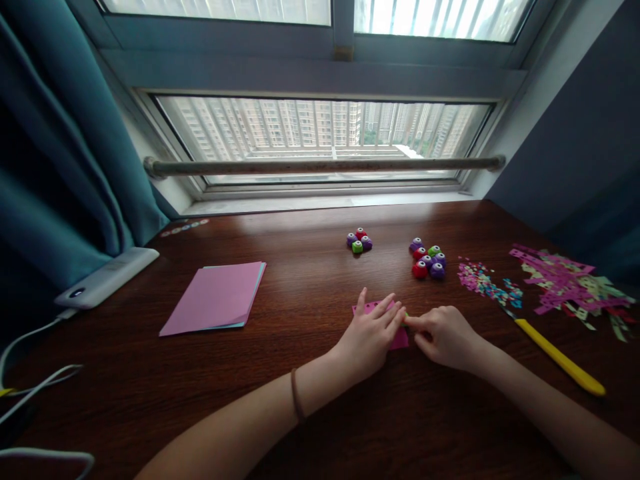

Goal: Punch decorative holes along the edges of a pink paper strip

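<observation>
My left hand [370, 330] lies flat over a small piece of bright pink paper [400, 339], its fingers stretched out and covering most of it. Small dark marks or holes run along the paper's upper edge. At the right side of the paper my right hand [445, 337] is curled, with the index finger reaching left. That fingertip touches a small green thing [405, 321], mostly hidden between the two hands, so I cannot make out its kind. A brown band [297, 396] circles my left wrist.
Left lies a stack of pink and blue paper [215, 300]. Small eye-topped coloured blocks stand in two groups, one [359, 241] behind my hands, another [427, 259] further right. Confetti [487, 282], a yellow-handled tool [560, 355] and paper strips [565, 277] lie right. A white device [107, 277] has cables.
</observation>
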Tool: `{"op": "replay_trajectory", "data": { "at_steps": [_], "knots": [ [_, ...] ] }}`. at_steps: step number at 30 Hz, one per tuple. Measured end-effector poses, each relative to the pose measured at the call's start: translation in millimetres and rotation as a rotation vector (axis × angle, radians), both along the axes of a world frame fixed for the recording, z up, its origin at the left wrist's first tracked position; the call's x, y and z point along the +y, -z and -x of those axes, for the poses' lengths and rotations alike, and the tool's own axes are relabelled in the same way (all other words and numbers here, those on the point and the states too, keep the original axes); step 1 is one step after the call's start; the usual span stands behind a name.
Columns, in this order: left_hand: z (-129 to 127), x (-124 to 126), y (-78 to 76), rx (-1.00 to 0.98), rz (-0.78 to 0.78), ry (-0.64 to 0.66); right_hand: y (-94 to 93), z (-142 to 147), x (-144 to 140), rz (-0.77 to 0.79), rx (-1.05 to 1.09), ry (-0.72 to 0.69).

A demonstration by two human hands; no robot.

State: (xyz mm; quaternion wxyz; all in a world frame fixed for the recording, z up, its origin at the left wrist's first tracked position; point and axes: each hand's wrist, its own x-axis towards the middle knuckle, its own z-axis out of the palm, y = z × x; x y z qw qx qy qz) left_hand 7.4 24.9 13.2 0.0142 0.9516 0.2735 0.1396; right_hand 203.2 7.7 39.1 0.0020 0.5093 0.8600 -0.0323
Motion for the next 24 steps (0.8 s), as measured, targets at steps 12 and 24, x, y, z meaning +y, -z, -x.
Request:
{"op": "replay_trajectory", "data": {
  "at_steps": [12, 24],
  "knots": [
    [-1.3, -0.7, 2.6, 0.005, -0.053, 0.009, 4.3, 3.7, -5.1, -0.063, -0.025, 0.017],
    [-1.5, 0.0, 15.4, -0.065, -0.009, -0.041, 17.4, 4.3, -10.4, -0.165, 0.205, 0.000]
  ]
}}
